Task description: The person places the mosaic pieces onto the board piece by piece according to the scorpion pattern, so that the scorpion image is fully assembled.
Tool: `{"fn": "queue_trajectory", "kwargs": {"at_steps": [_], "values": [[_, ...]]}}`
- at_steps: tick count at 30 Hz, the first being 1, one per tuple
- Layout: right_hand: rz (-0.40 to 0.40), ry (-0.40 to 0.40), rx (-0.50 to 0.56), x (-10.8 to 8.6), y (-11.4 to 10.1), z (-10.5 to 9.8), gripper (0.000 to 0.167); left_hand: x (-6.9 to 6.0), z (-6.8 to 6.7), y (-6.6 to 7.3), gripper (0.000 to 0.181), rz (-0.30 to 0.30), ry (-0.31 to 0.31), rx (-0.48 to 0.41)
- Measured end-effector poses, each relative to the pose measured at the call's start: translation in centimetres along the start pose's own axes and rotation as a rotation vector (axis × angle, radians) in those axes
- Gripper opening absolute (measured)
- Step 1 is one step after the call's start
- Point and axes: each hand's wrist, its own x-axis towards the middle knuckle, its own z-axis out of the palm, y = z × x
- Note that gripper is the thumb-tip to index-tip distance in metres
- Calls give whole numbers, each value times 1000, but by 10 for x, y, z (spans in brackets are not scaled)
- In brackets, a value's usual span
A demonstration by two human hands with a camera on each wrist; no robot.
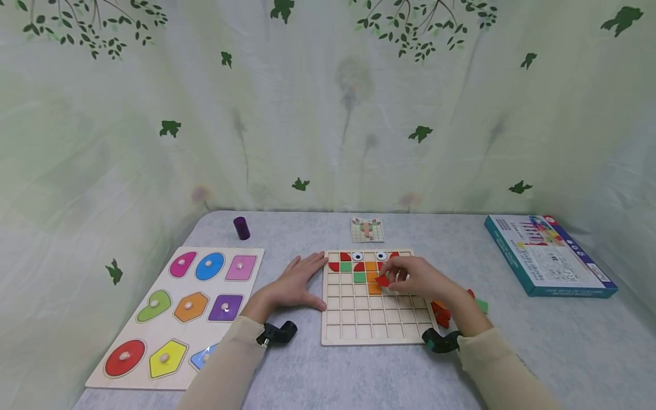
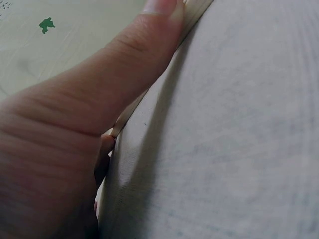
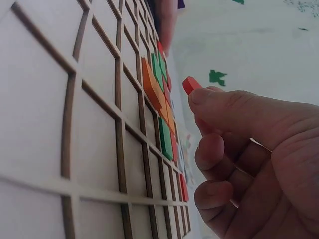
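A wooden grid board (image 1: 353, 320) lies mid-table, with red, green and orange tiles and two eye pieces (image 1: 381, 255) set in its far rows. Between thumb and fingers my right hand (image 1: 417, 278) pinches a small red tile (image 3: 189, 84), raised above the board near the orange tiles (image 1: 374, 288). My left hand (image 1: 293, 286) rests at the board's left side, fingers extended. In the left wrist view its thumb (image 2: 134, 47) lies against the board's edge. Part of the red tile is hidden by the right fingers.
Loose red, orange and green tiles (image 1: 442, 314) lie beside the board under my right forearm. A shape puzzle (image 1: 163, 262) lies at left, a purple cylinder (image 1: 241, 228) behind it. A picture card (image 1: 367, 230) sits beyond the board; a teal-sided box (image 1: 553, 256) is at right.
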Motion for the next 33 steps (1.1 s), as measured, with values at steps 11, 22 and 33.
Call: {"fn": "queue_trajectory", "kwargs": {"at_steps": [11,22,33], "values": [[-68,-46,-36,11,-10,14,18,1,0,-1,112,8,1,1],[-41,-65,-22,20,-9,25,14,0,-1,1,112,7,-1,0],[-42,-64,-69,25,-14,30,15,0,-1,0,112,-1,-2,-9]]}}
